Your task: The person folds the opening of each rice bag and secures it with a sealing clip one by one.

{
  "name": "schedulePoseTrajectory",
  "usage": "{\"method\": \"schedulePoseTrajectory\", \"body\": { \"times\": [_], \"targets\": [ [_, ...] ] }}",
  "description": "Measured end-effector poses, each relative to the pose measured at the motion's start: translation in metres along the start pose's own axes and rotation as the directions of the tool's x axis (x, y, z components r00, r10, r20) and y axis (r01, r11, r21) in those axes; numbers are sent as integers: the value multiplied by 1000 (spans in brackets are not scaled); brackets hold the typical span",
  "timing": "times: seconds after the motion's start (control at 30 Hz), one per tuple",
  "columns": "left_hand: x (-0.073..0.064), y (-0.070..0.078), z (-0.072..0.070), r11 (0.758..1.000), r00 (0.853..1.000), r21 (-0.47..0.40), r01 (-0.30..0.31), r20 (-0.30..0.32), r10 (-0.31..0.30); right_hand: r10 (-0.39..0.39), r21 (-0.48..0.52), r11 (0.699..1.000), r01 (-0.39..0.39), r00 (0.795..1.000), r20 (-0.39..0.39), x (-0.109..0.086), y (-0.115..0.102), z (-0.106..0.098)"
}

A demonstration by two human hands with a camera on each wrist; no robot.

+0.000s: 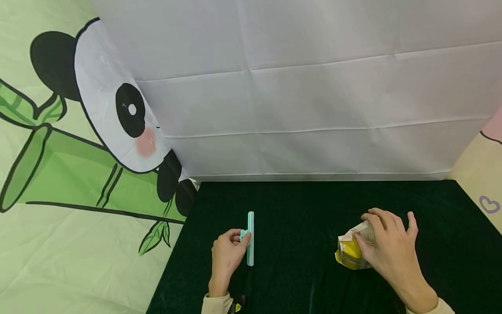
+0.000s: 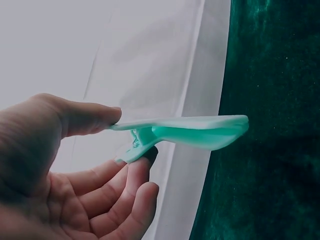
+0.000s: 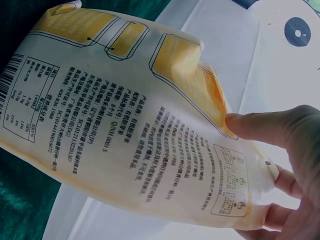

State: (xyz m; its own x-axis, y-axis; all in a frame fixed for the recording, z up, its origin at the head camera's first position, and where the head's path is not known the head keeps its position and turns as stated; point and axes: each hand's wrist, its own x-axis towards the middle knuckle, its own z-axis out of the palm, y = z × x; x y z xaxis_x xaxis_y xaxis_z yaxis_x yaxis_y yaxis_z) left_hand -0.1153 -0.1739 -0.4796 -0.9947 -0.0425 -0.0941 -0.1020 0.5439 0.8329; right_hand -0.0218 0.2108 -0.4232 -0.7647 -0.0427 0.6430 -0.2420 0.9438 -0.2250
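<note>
My left hand [image 1: 228, 257] pinches a mint-green bag clip [image 1: 250, 239] by its handles, thumb on one side and fingers on the other. In the left wrist view the clip [image 2: 200, 131] points away from the hand, its long bar seen end-on. Further right, my right hand [image 1: 392, 250] grips a yellow and cream printed food bag [image 1: 351, 253] from one end. The right wrist view shows the bag's back [image 3: 115, 120], with printed text, a nutrition table and a barcode. Thumb and fingers pinch it near the edge; its contents are hidden.
A dark green cloth [image 1: 298, 261] covers the table. Behind it hangs a white creased sheet [image 1: 313, 96]. On the left is a green panda-print curtain [image 1: 78, 253], and a cream printed panel [image 1: 478, 187] borders the right side. A small dark item [image 1: 238, 304] shows by the left cuff.
</note>
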Motion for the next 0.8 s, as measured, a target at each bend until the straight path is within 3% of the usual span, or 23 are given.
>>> {"method": "schedulePoseTrajectory", "body": {
  "times": [0.8],
  "targets": [
    [-5,8,0,996,997,-51,-79,8,79,15,-13,1000,-16,1000,-14,0,-11,-6]
  ]
}}
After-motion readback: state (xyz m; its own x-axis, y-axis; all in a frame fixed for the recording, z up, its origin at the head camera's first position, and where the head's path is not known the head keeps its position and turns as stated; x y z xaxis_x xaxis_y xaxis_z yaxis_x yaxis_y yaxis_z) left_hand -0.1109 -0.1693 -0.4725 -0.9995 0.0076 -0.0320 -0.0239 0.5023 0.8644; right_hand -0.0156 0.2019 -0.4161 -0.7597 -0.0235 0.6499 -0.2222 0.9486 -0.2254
